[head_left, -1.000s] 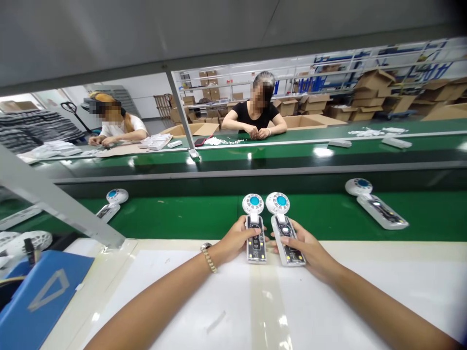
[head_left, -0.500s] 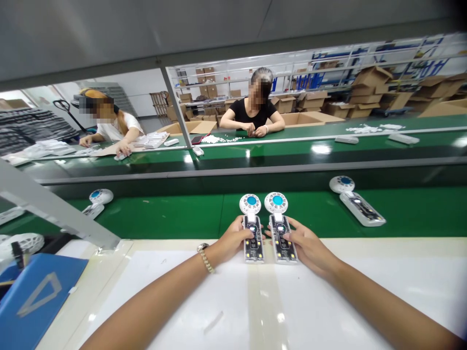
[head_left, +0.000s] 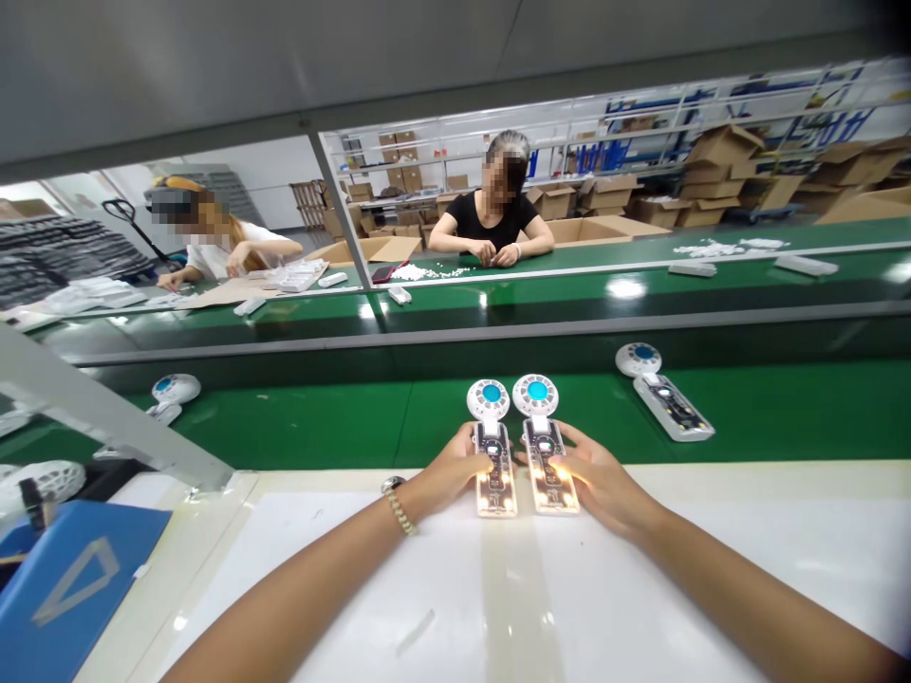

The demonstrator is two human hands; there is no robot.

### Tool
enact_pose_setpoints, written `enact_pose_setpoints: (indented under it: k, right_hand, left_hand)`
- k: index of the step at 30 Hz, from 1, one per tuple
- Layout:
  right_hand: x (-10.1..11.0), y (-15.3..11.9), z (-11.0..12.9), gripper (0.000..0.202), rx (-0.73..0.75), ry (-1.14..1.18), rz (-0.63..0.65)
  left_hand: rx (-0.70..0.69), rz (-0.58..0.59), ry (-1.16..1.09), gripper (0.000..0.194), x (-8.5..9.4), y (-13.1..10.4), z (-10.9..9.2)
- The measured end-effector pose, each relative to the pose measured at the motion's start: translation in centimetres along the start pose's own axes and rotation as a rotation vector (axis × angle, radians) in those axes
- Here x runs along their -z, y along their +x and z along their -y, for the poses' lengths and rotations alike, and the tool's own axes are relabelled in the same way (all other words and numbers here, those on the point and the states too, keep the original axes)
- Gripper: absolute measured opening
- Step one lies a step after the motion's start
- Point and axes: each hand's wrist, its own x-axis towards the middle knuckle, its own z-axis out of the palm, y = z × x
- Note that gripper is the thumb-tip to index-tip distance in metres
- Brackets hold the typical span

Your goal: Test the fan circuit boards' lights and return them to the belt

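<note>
My left hand (head_left: 456,474) is closed around the clear body of a small handheld fan (head_left: 495,489), thumb on its front. In my right hand (head_left: 602,474) is a matching handheld fan (head_left: 551,493), the thumb pressing its front face. Both fans stand side by side, with round white heads and blue centres pointing up. Warm yellow lights glow in the lower part of each body, over the visible circuit board. My fingers behind the bodies are mostly hidden.
A green conveyor belt (head_left: 370,417) runs beyond the white worktop (head_left: 342,607). Another fan (head_left: 673,406) lies on it at right, one more (head_left: 176,388) at left. A slanted post (head_left: 106,408) and blue bin (head_left: 85,569) stand left. Two people work across the far belt.
The lights in both held fans have come on. Fans on the near belt have shifted left, while white parts on the far belt have moved right. My hands stay nearly in place.
</note>
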Motion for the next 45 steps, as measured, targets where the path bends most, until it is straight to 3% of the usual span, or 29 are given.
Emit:
enact_pose_setpoints:
  k: [12, 30, 37, 45]
  right_hand:
    - [-0.4, -0.4, 0.3, 0.061, 0.033, -0.036, 0.033]
    - [0.3, -0.1, -0.6, 0.059, 0.047, -0.021, 0.021]
    - [1.0, 0.3, -1.3, 0.057, 0.053, -0.022, 0.042]
    - [0.6, -0.1, -1.2, 0.069, 0.079, 0.009, 0.09]
  left_hand:
    - [0.009, 0.016, 0.016, 0.047, -0.5, -0.2, -0.5]
    - [-0.011, 0.075, -0.045, 0.047, 0.0, -0.1, -0.1]
    - [-0.014, 0.046, -0.071, 0.044, 0.0, 0.0, 0.1]
    - [-0.054, 0.126, -0.053, 0.055, 0.8, 0.1, 0.5]
